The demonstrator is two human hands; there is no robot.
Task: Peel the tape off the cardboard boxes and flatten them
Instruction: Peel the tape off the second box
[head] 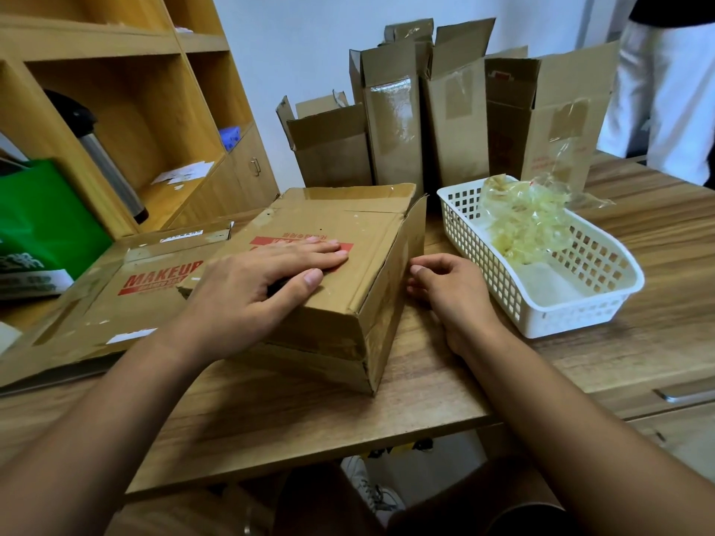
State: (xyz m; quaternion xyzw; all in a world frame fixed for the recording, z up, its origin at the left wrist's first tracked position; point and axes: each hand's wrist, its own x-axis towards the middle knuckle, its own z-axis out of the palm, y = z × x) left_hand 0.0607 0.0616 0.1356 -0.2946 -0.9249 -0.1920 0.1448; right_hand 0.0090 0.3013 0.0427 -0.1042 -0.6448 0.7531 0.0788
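Left of the box (360, 292), a shelf (116, 90) stood and flattened cardboard (116, 303) lay on the wooden table (309, 427). The left hand (263, 288) lay flat on the box's top, fingers straight, gripping nothing. The right hand (449, 292) curled at its right wall; any pinch was unclear. Right of the box sat a basket (580, 315) of tape (522, 222).

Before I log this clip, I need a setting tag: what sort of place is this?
Probably an office or storeroom: a wooden desk with a drawer handle, open shelving holding a thermos flask and papers, and opened cardboard boxes standing in a row by the wall.
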